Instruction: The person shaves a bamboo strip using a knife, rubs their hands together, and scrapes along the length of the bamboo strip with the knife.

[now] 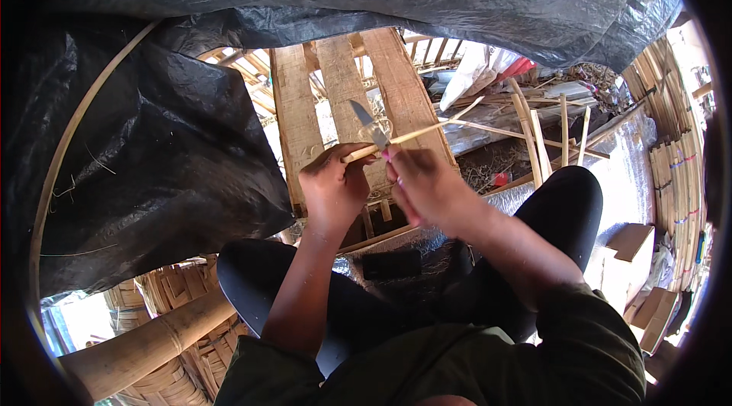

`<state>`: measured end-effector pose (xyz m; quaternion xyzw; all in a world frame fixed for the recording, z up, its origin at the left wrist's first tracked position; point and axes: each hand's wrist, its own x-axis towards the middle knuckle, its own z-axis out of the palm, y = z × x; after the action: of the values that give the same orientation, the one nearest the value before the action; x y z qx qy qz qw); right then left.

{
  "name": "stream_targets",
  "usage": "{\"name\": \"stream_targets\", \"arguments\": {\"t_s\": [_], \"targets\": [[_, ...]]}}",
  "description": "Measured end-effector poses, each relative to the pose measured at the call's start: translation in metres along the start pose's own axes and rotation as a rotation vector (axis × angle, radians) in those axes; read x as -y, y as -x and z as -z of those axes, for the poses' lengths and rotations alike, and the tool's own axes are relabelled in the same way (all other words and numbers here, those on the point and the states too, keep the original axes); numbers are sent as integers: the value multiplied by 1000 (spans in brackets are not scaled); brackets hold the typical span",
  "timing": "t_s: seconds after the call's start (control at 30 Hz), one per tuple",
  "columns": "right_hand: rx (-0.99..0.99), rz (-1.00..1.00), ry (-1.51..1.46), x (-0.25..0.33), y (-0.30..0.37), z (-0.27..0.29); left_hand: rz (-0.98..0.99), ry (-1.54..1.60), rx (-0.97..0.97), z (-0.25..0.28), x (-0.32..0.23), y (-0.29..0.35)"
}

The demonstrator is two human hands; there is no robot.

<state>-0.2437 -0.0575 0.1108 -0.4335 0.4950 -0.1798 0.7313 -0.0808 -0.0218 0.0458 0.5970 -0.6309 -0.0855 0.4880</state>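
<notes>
- Both of our hands closed, as far as we see: left grip [333, 183] around the thicker end of a pale strip [416, 133], right grip [429, 179] around the handle of a knife [359, 112]
- Strip held in the air over a wooden surface [294, 93], slanting up to our right; blade crosses it beside curled shavings [375, 131], contact too small for us to confirm
- Handling, our judgement: light, stiff at the thick end, springy where it thins, hardly slippery, apt to split or snap toward the tip; best held by the thick end, fingers clear of the edge
- Our counts: one knife, one strip in hand, three boards [400, 89] making up the surface, four slats [564, 131] upright or leaning at right, one thick bamboo pole [152, 341] at lower left; loose strips behind the slats too tangled to count
</notes>
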Motion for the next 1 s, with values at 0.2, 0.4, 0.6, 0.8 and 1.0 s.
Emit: {"name": "stream_targets", "arguments": {"t_s": [0.2,0.4,0.6,0.8,1.0], "targets": [[61,6,62,-1,3,-1,35,49,-21,-2,-4,2],[9,13,81,-4,-3,1,-9,44,-59,-4,4,2],[9,9,59,0,-3,-9,-52,-56,-37,-15,17,13],[-4,86,161,23,5,2,100,225,-33,-37,46,9],[-84,265,643,60,-29,69,210,440,74,-37,60,7]]}}
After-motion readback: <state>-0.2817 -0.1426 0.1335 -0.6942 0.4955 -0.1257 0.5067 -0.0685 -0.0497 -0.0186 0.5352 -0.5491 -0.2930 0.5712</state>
